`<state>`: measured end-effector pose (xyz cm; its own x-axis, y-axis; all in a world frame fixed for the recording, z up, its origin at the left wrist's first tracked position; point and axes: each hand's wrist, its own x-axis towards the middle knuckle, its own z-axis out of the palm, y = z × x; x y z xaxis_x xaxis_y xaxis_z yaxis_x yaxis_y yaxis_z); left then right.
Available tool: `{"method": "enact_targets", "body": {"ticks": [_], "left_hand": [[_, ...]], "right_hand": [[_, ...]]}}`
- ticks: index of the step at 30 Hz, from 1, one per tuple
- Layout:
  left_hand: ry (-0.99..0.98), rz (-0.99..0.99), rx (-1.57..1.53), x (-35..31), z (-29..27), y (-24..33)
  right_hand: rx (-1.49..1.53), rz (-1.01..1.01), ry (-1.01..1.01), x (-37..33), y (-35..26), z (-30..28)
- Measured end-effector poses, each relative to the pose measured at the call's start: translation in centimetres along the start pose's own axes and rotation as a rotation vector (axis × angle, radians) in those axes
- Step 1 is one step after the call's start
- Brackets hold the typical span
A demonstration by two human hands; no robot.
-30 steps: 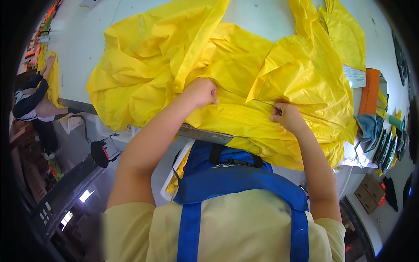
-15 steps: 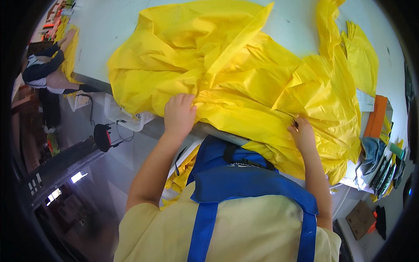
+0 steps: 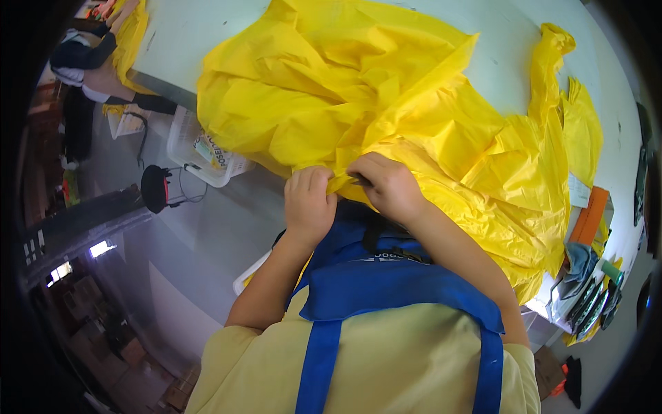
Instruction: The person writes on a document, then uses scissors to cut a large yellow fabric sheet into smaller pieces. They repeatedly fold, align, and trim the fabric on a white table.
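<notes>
Right hand has shifted left since the last frame, now just beside our left hand. Nearest us: blue apron. Left fingers pinch the near edge of the yellow fabric; right fingers close on the same edge, with a dark item at them, too small to identify. Fabric lies bunched across the white table, near edge overhanging toward us. Farther off, upper left: a co-worker.

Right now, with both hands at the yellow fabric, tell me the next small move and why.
Perhaps ease the left hand slightly left to flatten the yellow fabric: that hand sits beside the right hand at the near edge, where the fabric looks bunched.
</notes>
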<state>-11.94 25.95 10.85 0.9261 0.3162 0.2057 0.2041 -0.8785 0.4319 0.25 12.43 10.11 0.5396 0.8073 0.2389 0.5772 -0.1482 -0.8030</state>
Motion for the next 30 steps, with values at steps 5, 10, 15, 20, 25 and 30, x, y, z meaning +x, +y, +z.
{"method": "enact_targets", "body": {"ticks": [5, 10, 15, 20, 25, 30], "left_hand": [[0.054, -0.003, -0.149, -0.5, -1.8, -1.5], [-0.324, -0.012, -0.355, 1.6, -5.6, -1.0], [-0.514, -0.377, -1.079, 8.9, -3.8, -2.6], [-0.481, -0.057, -0.413, 13.9, 3.1, 3.2], [-0.590, -0.267, -1.057, 14.1, 2.5, 3.8], [-0.469, -0.079, -1.038, 12.4, -1.8, 5.1]], "right_hand": [[-0.083, 0.078, 0.016, -1.0, -2.0, -1.3], [-0.214, -0.237, -0.029, 0.3, -3.4, -1.7], [-0.145, -0.239, -0.126, -0.5, -3.7, -2.4], [-0.181, -0.179, -0.011, -1.8, -3.9, -2.7], [-0.155, -0.022, 0.274, -2.2, -3.5, -4.4], [-0.158, 0.143, 0.492, -1.6, -4.1, -6.4]]}}
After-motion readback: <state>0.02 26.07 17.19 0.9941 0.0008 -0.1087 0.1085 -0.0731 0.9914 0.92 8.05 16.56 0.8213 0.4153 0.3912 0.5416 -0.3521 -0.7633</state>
